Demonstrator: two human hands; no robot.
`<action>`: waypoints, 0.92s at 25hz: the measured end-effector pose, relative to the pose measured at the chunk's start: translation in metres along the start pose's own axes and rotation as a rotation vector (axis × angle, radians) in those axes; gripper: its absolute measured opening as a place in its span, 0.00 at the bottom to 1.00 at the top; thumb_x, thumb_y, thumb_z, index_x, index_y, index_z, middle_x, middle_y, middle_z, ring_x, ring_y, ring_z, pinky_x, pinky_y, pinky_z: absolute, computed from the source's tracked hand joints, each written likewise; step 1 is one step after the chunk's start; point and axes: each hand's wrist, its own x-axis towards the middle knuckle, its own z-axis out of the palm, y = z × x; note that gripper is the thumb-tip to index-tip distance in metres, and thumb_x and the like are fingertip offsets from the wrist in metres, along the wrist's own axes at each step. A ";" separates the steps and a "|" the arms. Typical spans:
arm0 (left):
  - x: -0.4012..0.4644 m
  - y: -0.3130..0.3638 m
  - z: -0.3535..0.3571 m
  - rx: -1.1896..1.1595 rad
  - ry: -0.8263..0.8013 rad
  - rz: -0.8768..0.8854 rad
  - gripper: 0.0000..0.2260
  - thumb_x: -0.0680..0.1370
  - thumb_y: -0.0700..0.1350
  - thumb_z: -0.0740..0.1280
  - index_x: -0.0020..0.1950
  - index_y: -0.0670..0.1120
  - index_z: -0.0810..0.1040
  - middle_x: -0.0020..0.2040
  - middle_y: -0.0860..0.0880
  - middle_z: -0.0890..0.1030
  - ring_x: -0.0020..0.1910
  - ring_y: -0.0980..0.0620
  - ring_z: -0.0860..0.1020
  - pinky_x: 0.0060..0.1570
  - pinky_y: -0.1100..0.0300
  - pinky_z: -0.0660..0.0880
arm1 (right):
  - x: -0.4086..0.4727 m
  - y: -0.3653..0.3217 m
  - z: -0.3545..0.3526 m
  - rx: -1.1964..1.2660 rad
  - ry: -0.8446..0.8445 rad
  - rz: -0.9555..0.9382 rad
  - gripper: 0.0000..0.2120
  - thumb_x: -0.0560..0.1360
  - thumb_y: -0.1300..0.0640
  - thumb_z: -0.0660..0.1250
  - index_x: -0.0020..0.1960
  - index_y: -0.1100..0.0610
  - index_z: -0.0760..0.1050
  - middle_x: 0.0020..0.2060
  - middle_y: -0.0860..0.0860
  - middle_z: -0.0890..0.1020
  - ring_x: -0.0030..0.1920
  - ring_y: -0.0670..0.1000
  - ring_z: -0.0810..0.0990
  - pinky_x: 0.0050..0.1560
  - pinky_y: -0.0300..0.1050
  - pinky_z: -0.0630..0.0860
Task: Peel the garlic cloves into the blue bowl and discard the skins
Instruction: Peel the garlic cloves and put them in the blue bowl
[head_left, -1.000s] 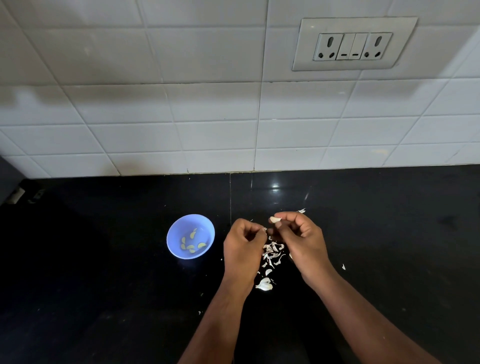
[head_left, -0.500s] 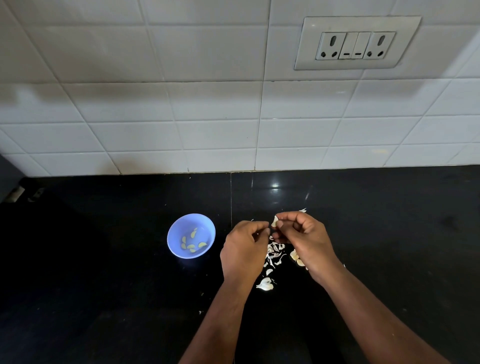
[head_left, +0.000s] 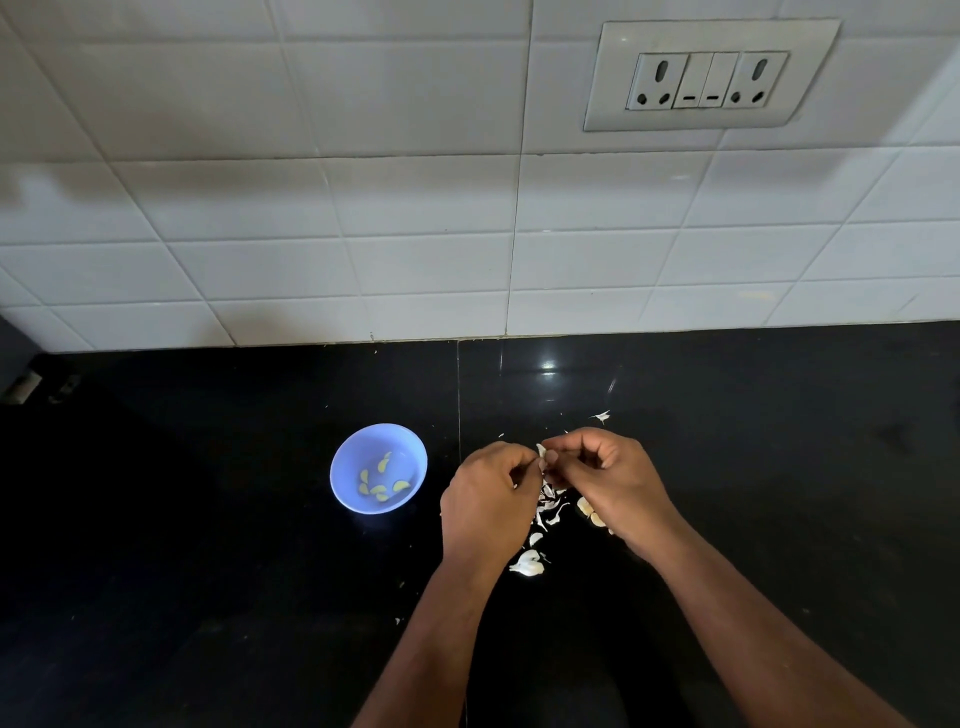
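Head view, looking down at a black countertop (head_left: 208, 597) backed by a white tiled wall (head_left: 363, 208). My left hand (head_left: 488, 499) and right hand (head_left: 613, 483) meet fingertip to fingertip above the counter, right of centre. Between them I hold one garlic clove (head_left: 541, 451), pale and only partly visible: the thumb and forefinger of the right hand pinch it from the right, and the curled fingers of the left hand close on it, or on its skin, from the left. Which of the two the left fingertips grip I cannot tell. Both hands have all fingers curled inward.

Directly below the hands lies a scatter of white garlic skins (head_left: 548, 512). A larger white piece (head_left: 527, 564) rests at the near end of that scatter, beside the left wrist. Unpeeled cloves (head_left: 589, 512) lie on the counter, partly hidden under the right hand. One stray skin (head_left: 601, 415) lies farther back, just beyond the right hand.

The blue bowl (head_left: 343, 467) stands on the counter to the left of the left hand, near but apart from it. It contains several peeled cloves (head_left: 382, 480), yellowish, lying loose on its bottom.

On the wall, far right, a socket panel (head_left: 709, 78) carries two outlets and two switches.
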 end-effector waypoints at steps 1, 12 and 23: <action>0.000 0.000 0.001 0.018 0.015 0.013 0.07 0.80 0.54 0.70 0.44 0.54 0.81 0.43 0.58 0.81 0.41 0.58 0.78 0.38 0.62 0.71 | -0.001 0.001 0.001 0.026 -0.003 0.011 0.05 0.78 0.64 0.73 0.52 0.57 0.86 0.41 0.55 0.88 0.42 0.54 0.87 0.49 0.45 0.84; -0.005 -0.002 0.013 0.012 0.190 0.025 0.07 0.74 0.47 0.72 0.40 0.51 0.76 0.40 0.57 0.78 0.46 0.57 0.75 0.35 0.56 0.74 | -0.003 0.006 0.016 0.243 0.040 0.098 0.06 0.78 0.67 0.72 0.50 0.60 0.86 0.40 0.59 0.86 0.38 0.51 0.84 0.43 0.43 0.81; 0.001 -0.008 0.006 0.077 -0.104 -0.274 0.15 0.82 0.55 0.63 0.39 0.48 0.73 0.37 0.52 0.78 0.37 0.49 0.75 0.39 0.53 0.72 | -0.003 0.005 0.010 0.490 0.076 0.271 0.08 0.81 0.67 0.66 0.55 0.61 0.83 0.39 0.55 0.82 0.35 0.50 0.79 0.36 0.43 0.77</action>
